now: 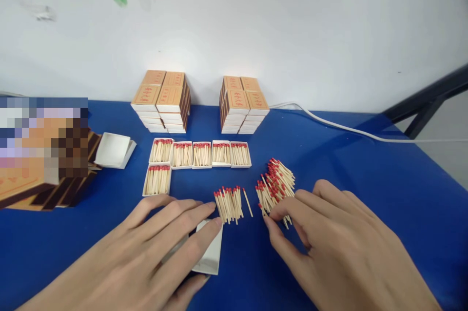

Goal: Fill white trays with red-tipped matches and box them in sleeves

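My left hand (157, 247) lies stretched with its fingers apart over an empty white matchbox tray (214, 252). Its thumb is by the tray's near edge, and two fingertips are at the left side of a small row of matches (229, 204). Part of the tray is hidden under the fingers. Thumb and forefinger of my right hand (325, 242) pinch a red-tipped match (261, 209) at the near left side of a loose heap of matches (276, 179). A single match (247, 202) lies between row and heap.
Several trays filled with matches (202, 155) stand in a line behind the hands. Two stacks of closed matchboxes, left (161, 101) and right (243, 106), stand near the wall. White trays (114, 150) and a partly blurred box pile (69, 189) lie left. A white cable (336, 126) crosses the blue table.
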The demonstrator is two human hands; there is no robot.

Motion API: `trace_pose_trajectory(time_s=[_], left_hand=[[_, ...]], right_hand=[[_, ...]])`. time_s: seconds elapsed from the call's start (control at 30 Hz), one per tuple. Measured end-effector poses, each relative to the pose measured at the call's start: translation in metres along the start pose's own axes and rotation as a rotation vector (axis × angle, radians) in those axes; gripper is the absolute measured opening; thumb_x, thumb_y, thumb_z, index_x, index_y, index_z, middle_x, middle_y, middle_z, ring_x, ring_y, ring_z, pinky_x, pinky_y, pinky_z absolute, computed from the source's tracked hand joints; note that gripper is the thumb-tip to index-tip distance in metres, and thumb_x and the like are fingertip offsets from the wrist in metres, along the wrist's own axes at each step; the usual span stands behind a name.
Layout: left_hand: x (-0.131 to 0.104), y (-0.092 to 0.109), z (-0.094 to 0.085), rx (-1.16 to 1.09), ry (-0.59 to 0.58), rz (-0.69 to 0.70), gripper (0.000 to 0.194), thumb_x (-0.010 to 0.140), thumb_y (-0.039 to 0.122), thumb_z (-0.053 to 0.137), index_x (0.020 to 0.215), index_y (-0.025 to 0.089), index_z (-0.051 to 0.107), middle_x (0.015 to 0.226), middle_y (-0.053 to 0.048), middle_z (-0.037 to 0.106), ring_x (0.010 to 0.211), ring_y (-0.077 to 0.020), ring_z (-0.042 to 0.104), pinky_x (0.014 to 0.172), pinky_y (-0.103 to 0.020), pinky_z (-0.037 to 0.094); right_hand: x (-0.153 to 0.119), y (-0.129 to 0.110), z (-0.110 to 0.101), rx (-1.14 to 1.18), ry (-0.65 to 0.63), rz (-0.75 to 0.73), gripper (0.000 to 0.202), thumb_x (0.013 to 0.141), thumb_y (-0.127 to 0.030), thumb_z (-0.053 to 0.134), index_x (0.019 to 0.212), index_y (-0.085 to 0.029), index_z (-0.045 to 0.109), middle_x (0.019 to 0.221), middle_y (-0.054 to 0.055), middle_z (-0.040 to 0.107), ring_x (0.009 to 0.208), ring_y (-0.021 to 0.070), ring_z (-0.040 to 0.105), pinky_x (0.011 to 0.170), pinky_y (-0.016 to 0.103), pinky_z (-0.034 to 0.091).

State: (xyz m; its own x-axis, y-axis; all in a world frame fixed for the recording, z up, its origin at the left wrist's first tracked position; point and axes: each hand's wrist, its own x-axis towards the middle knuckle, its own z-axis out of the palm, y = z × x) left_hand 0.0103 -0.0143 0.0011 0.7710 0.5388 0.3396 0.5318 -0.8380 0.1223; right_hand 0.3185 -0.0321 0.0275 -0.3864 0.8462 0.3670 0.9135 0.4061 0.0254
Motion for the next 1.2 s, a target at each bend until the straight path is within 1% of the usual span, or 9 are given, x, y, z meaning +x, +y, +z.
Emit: trace_pose_trajectory(time_s=[0.1,0.2,0.3,0.4,0.53,0.7,0.83,1.03,1.2], left_hand=[[0.000,-0.002,0.001,0.020,-0.008,0.017,0.051,0.120,0.024,0.060,0.171,0.018,0.065,0.169,-0.008,0.074,0.153,-0.0323,0.062,0.136,-0.053,0.033],[0.000,-0.003,0.002,0.031,-0.009,0.034,0.053,0.120,0.025,0.060,0.173,0.020,0.063,0.170,-0.008,0.073,0.152,-0.0328,0.063,0.136,-0.054,0.032],[-0.001,-0.003,0.001,0.038,-0.002,0.034,0.054,0.120,0.027,0.061,0.173,0.020,0.063,0.165,-0.008,0.076,0.148,-0.0327,0.066,0.135,-0.052,0.034],[0.000,-0.003,0.000,0.046,-0.005,0.025,0.055,0.121,0.029,0.060,0.175,0.020,0.062,0.165,-0.009,0.076,0.148,-0.0331,0.068,0.134,-0.052,0.037],[0.003,-0.004,-0.002,0.050,0.013,0.048,0.051,0.121,0.029,0.059,0.171,0.018,0.066,0.160,-0.009,0.079,0.144,-0.0326,0.069,0.130,-0.051,0.040],[0.005,-0.004,-0.004,0.050,0.026,0.048,0.048,0.121,0.027,0.058,0.167,0.017,0.069,0.157,-0.007,0.081,0.142,-0.0317,0.069,0.130,-0.050,0.038],[0.004,-0.003,-0.002,0.044,0.018,0.032,0.048,0.122,0.027,0.058,0.168,0.019,0.068,0.160,-0.006,0.080,0.145,-0.0311,0.069,0.133,-0.050,0.037],[0.002,-0.003,0.001,0.031,-0.001,0.025,0.051,0.122,0.027,0.058,0.172,0.019,0.064,0.164,-0.008,0.077,0.146,-0.0325,0.067,0.134,-0.053,0.034],[-0.002,-0.002,0.001,0.035,-0.004,0.033,0.052,0.121,0.026,0.060,0.173,0.019,0.064,0.166,-0.008,0.076,0.149,-0.0337,0.065,0.135,-0.054,0.033]], right_hand=[[0.003,-0.003,0.000,0.086,0.003,0.036,0.027,0.109,-0.018,0.063,0.084,-0.029,0.063,0.075,0.000,0.069,0.073,0.0277,0.067,0.076,0.047,0.038],[0.011,-0.010,0.003,0.196,0.027,0.123,0.022,0.104,-0.018,0.068,0.086,-0.029,0.065,0.075,0.000,0.070,0.078,0.0260,0.069,0.076,0.045,0.046],[0.020,-0.017,0.010,0.259,0.048,0.201,0.025,0.104,-0.019,0.072,0.082,-0.028,0.065,0.074,0.000,0.071,0.083,0.0255,0.071,0.080,0.043,0.052],[0.025,-0.020,0.014,0.306,0.029,0.225,0.028,0.107,-0.023,0.073,0.080,-0.028,0.066,0.071,0.000,0.069,0.081,0.0246,0.069,0.086,0.044,0.055],[0.025,-0.015,0.011,0.278,0.057,0.221,0.026,0.108,-0.024,0.073,0.083,-0.028,0.067,0.071,0.000,0.067,0.078,0.0249,0.066,0.078,0.042,0.052],[0.020,-0.007,0.011,0.139,0.066,0.199,0.017,0.102,-0.013,0.066,0.092,-0.027,0.064,0.075,0.001,0.066,0.080,0.0266,0.063,0.072,0.041,0.046],[0.019,-0.004,0.012,0.084,0.057,0.160,0.018,0.098,-0.009,0.061,0.095,-0.027,0.061,0.072,-0.001,0.057,0.075,0.0259,0.060,0.068,0.039,0.041],[0.017,-0.002,0.010,0.060,0.044,0.136,0.018,0.100,-0.011,0.061,0.097,-0.028,0.060,0.071,-0.002,0.054,0.072,0.0257,0.059,0.066,0.037,0.041],[0.017,-0.001,0.012,0.082,0.029,0.128,0.017,0.099,-0.010,0.062,0.097,-0.027,0.060,0.074,-0.002,0.054,0.074,0.0261,0.060,0.069,0.039,0.047]])
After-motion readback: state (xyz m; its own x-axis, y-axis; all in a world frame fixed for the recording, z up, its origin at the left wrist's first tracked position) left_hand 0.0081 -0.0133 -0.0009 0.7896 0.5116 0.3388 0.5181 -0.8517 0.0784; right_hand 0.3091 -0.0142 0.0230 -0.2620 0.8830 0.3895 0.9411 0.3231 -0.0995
